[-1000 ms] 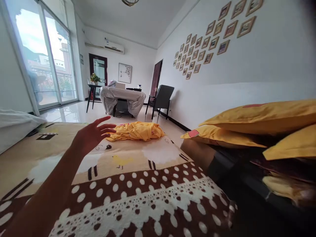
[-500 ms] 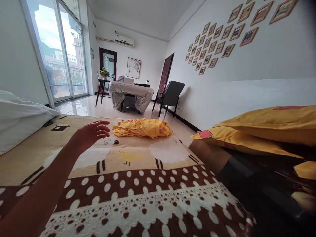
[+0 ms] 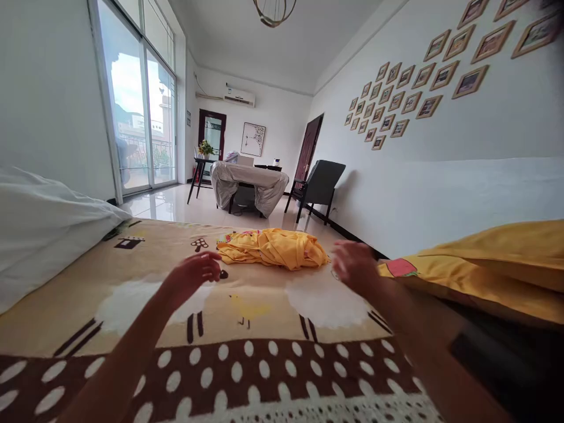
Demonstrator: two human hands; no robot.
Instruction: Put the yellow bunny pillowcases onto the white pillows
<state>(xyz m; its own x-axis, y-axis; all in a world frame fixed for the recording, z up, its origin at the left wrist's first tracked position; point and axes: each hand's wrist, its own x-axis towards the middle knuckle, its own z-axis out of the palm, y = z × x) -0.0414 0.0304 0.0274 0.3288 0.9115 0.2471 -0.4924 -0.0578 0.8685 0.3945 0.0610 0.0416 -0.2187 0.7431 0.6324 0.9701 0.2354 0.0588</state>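
Note:
A bunched yellow cloth [image 3: 273, 248] with small coloured patches lies in a loose roll across the far part of the patterned blanket [image 3: 264, 317]. My left hand [image 3: 196, 275] hovers over the blanket just left of the roll, fingers loosely bent and nothing in them. On the other side, my right hand [image 3: 355, 265] is near the cloth's right end, slightly blurred, with its fingers loosely curved and no object visible in it. Neither hand appears to touch the cloth.
Yellow pillows [image 3: 476, 264] are piled at the right, beside the blanket's edge. White sheer fabric [image 3: 53, 223] drapes at the left. Beyond stand a plastic-covered table [image 3: 247, 173], a dark chair [image 3: 324, 185] and a small plant stand [image 3: 200, 170].
My right hand has come in from the lower right to the cloth's right end. My left hand stays left of the cloth. The view has tilted up and shifted left.

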